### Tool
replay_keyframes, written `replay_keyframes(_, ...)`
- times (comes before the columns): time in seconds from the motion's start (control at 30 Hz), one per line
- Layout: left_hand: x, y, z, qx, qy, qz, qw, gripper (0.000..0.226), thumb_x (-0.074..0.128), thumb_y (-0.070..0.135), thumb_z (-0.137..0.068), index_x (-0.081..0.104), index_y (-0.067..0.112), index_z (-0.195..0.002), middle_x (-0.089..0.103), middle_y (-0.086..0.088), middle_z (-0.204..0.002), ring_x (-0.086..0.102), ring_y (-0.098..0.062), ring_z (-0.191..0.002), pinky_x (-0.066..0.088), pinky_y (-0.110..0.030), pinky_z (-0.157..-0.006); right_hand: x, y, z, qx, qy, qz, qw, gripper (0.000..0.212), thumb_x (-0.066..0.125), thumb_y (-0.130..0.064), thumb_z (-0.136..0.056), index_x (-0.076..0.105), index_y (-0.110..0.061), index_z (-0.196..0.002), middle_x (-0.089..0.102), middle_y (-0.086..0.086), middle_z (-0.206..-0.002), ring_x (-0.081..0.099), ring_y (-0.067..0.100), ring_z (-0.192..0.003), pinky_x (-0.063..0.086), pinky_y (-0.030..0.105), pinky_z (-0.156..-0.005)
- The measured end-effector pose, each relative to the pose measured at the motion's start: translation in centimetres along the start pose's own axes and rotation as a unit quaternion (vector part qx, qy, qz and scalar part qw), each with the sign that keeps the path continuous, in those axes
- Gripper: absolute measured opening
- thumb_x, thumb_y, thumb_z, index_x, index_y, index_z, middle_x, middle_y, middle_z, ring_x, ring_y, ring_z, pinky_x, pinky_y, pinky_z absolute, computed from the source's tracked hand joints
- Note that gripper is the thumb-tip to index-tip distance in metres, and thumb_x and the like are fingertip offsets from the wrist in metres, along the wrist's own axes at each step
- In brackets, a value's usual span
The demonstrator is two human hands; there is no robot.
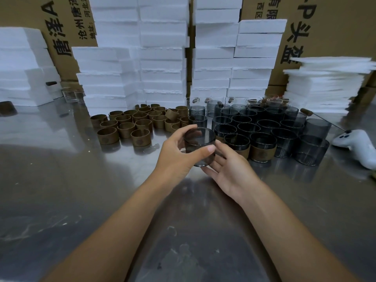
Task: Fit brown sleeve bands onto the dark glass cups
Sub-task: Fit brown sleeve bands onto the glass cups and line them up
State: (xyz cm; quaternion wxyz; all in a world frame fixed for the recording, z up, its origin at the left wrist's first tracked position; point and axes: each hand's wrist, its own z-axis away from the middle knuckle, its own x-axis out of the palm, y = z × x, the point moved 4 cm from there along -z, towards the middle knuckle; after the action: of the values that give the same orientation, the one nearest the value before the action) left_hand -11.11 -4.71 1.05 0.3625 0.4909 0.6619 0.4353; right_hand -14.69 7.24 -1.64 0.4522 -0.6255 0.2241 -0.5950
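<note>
Empty dark glass cup (200, 148), unbanded, gripped in curled left hand (177, 153); right hand (230, 171) straight-fingered under base. Brown sleeve bands (126, 127) on steel table (61, 190); white foam stacks (162, 58) behind.

The table (61, 180) is bare metal, shiny and mirror-like, with dull smears. The cup (200, 147) is dark smoky glass, smooth, glossy and see-through. The bands (124, 127) are matt brown, each with a pressed stamp. The blocks (162, 53) are matt white foam, rough along their edges. The cartons (67, 21) are matt brown cardboard. The controller (356, 143) is smooth white plastic.
</note>
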Motion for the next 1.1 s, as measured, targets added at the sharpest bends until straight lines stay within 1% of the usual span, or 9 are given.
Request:
replay_keyframes(0.17, 0.1, 0.0, 0.2, 0.002, -0.008, -0.003, 1.000, 0.055, 0.081, 0.015, -0.070, 0.059, 0.027, -0.119, 0.069, 0.011, -0.105, 0.063, 0.008, -0.092, 0.047, -0.007, -0.065, 0.4, 0.3, 0.2, 0.031, -0.023, -0.023, 0.999, 0.027, 0.047, -0.026, -0.099, 0.064, -0.009, -0.111, 0.073, 0.006, -0.090, 0.069, 0.016, -0.084, 0.054, 0.031, -0.070)
replay_keyframes(0.3, 0.1, 0.2, 0.2, 0.001, -0.011, 0.012, 1.000, 0.055, 0.080, 0.012, -0.072, 0.057, 0.026, -0.121, 0.068, 0.009, -0.108, 0.064, 0.006, -0.096, 0.049, -0.008, -0.071, 0.9, 0.5, 0.4, 0.054, -0.037, -0.027, 0.997, 0.038, 0.045, -0.035, -0.099, 0.060, -0.010, -0.124, 0.073, 0.005, -0.095, 0.068, 0.019, -0.093, 0.049, 0.043, -0.091)
replay_keyframes(0.43, 0.2, 0.5, 0.3, 0.005, -0.012, 0.035, 0.999, 0.056, 0.077, 0.008, -0.074, 0.057, 0.021, -0.125, 0.068, 0.006, -0.110, 0.064, 0.004, -0.092, 0.046, -0.005, -0.065, 1.3, 0.6, 0.6, 0.064, -0.058, -0.023, 0.996, 0.045, 0.043, -0.044, -0.098, 0.061, -0.013, -0.124, 0.072, 0.001, -0.093, 0.065, 0.019, -0.098, 0.047, 0.043, -0.094)
replay_keyframes(0.57, 0.1, 0.6, 0.3, 0.011, -0.017, 0.048, 0.999, 0.059, 0.077, 0.007, -0.074, 0.056, 0.019, -0.127, 0.068, 0.006, -0.112, 0.064, 0.001, -0.101, 0.049, -0.010, -0.083, 1.5, 0.7, 0.8, 0.076, -0.075, -0.014, 0.994, 0.053, 0.038, -0.055, -0.096, 0.063, -0.016, -0.122, 0.070, 0.003, -0.103, 0.064, 0.019, -0.104, 0.048, 0.043, -0.095)
replay_keyframes(0.67, 0.1, 0.5, 0.3, 0.014, -0.020, 0.054, 0.998, 0.061, 0.078, 0.006, -0.073, 0.056, 0.020, -0.128, 0.068, 0.010, -0.111, 0.064, 0.001, -0.101, 0.050, -0.012, -0.083, 1.7, 1.0, 0.8, 0.096, -0.087, -0.001, 0.992, 0.062, 0.034, -0.064, -0.093, 0.063, -0.018, -0.122, 0.068, 0.007, -0.120, 0.063, 0.021, -0.112, 0.047, 0.043, -0.099)
replay_keyframes(0.77, 0.1, 0.3, 0.2, 0.020, -0.022, 0.049, 0.998, 0.061, 0.078, 0.007, -0.073, 0.056, 0.023, -0.127, 0.067, 0.010, -0.114, 0.063, 0.001, -0.105, 0.049, -0.012, -0.083, 1.6, 1.2, 0.9, 0.119, -0.092, 0.006, 0.989, 0.067, 0.032, -0.069, -0.090, 0.062, -0.019, -0.123, 0.066, 0.010, -0.123, 0.063, 0.021, -0.113, 0.046, 0.044, -0.100)
replay_keyframes(0.87, 0.1, 0.3, 0.1, 0.023, -0.028, 0.048, 0.998, 0.062, 0.077, 0.005, -0.073, 0.055, 0.020, -0.128, 0.066, 0.008, -0.116, 0.062, 0.000, -0.106, 0.049, -0.014, -0.088, 1.4, 1.2, 1.0, 0.135, -0.087, 0.016, 0.987, 0.071, 0.031, -0.070, -0.089, 0.059, -0.014, -0.124, 0.065, 0.014, -0.122, 0.062, 0.022, -0.112, 0.049, 0.042, -0.093)
replay_keyframes(0.93, 0.1, 0.3, 0.0, 0.026, -0.030, 0.050, 0.998, 0.062, 0.077, 0.003, -0.073, 0.054, 0.018, -0.129, 0.065, 0.006, -0.118, 0.061, -0.001, -0.107, 0.048, -0.012, -0.086, 1.3, 1.2, 1.1, 0.143, -0.079, 0.019, 0.986, 0.071, 0.032, -0.070, -0.089, 0.061, -0.011, -0.117, 0.068, 0.015, -0.117, 0.064, 0.023, -0.107, 0.051, 0.041, -0.087)
replay_keyframes(1.1, 0.0, 0.0, -0.1, 0.038, -0.037, 0.032, 0.998, 0.063, 0.078, 0.004, -0.073, 0.054, 0.021, -0.129, 0.064, 0.007, -0.120, 0.058, -0.006, -0.114, 0.046, -0.018, -0.096, 1.0, 1.3, 1.1, 0.149, -0.058, 0.005, 0.987, 0.069, 0.038, -0.066, -0.090, 0.063, -0.004, -0.105, 0.074, 0.016, -0.093, 0.072, 0.023, -0.083, 0.058, 0.037, -0.069)
